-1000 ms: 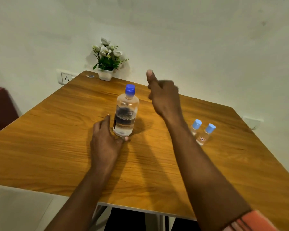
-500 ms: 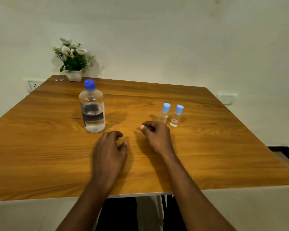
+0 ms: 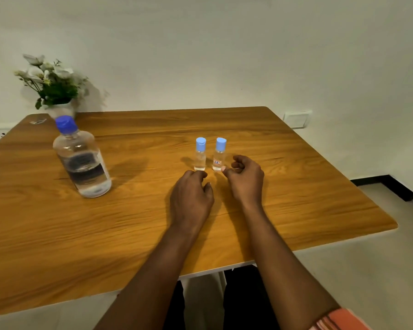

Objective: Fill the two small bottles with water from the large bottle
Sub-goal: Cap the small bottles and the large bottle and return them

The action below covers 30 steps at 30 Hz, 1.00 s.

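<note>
Two small clear bottles with light blue caps stand side by side at the table's middle: the left small bottle [image 3: 200, 154] and the right small bottle [image 3: 219, 154], which has a small label. The large clear bottle [image 3: 81, 160] with a dark blue cap and dark label stands capped at the left, partly filled with water. My left hand [image 3: 191, 198] hovers just in front of the left small bottle, fingers curled and apart, holding nothing. My right hand [image 3: 244, 178] sits just right of the right small bottle, its thumb tip close to the bottle's base, fingers loosely curled.
A wooden table [image 3: 295, 191] fills the view, its front edge near me and right edge sloping away. A white pot of artificial flowers [image 3: 52, 86] stands at the far left corner by the wall. Wall sockets [image 3: 295, 119] sit behind the table.
The view has swung right. Both hands have moved away from the large bottle and over to the two small bottles, the right hand dropping from a raised position.
</note>
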Tool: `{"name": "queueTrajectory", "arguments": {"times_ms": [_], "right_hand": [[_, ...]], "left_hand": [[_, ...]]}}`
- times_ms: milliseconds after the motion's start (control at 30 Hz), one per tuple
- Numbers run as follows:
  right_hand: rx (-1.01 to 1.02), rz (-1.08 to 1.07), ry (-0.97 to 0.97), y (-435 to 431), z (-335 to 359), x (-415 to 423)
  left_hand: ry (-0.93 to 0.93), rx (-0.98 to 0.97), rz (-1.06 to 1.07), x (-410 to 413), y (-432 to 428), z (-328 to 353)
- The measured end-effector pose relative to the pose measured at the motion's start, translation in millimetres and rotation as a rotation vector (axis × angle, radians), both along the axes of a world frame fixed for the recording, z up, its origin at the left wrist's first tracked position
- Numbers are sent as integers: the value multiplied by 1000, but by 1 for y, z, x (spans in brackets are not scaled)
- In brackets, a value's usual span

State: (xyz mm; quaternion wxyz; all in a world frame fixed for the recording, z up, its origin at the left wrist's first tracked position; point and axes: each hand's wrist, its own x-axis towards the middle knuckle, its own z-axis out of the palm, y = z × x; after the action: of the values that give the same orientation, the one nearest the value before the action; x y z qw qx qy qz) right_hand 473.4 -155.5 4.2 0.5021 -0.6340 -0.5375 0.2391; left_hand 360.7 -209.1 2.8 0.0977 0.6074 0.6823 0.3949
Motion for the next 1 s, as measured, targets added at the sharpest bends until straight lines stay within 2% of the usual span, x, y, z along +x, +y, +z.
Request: {"name": "queueTrajectory", "arguments": {"times_ms": [233, 467, 767, 1000], "right_hand": [[-65, 93, -123, 19, -1, -5], [-40, 121, -186, 23, -3, -7], [1, 82, -69, 13, -3, 16], [22, -33, -50, 15, -2, 72]], "left_hand": [[28, 15, 6, 3, 11, -2], [49, 18, -1, 5, 10, -1], [86, 22, -47, 28, 13, -2], [95, 10, -109, 68, 30, 0]]}}
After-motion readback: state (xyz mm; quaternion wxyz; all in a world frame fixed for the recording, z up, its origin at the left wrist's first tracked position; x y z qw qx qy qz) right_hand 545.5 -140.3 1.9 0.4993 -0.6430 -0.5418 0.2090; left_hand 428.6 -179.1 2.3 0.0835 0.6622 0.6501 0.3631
